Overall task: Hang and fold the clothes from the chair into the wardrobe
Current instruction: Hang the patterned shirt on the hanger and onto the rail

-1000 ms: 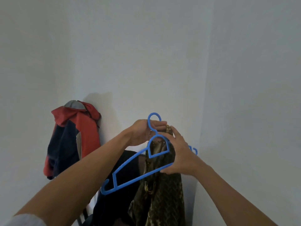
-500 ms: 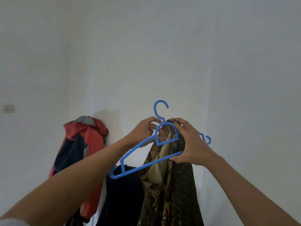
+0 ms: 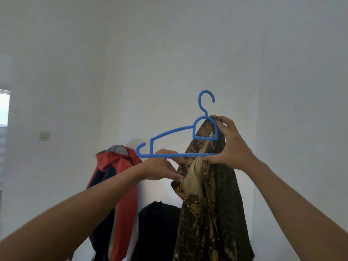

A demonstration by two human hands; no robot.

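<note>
One blue hanger (image 3: 173,129) is held up against the white wall, its hook at 12 o'clock and its free arm reaching out to 9 o'clock, with the bottom bar about level. One brown patterned shirt (image 3: 212,213) hangs from its right side, the collar bunched over the neck loop and the body falling straight to 6 o'clock.

Two hands are up. The right hand (image 3: 231,147) grips hanger and shirt together: its fingers curl over the cloth at the top of the loop and its thumb presses under the bottom bar. The left hand (image 3: 160,169) sits just below the bar, at 8 o'clock from the right hand, with its fingers curled and pinching an edge of the shirt.

Behind, at 7 o'clock from the hanger, one red and navy jacket (image 3: 113,161) hangs on the wall. One dark garment (image 3: 158,223) sits at 6 o'clock, between the jacket and the shirt. One wall switch (image 3: 44,136) is at 9 o'clock, and one window (image 3: 3,108) lies further out that way.

The hanger's right arm is hidden behind the shirt and the right hand. The shirt's hem, the jacket's lower part and the dark garment's base are cut off by the bottom edge. What holds the jacket cannot be made out, nor can what the dark garment rests on. The window is cut by the left edge.
</note>
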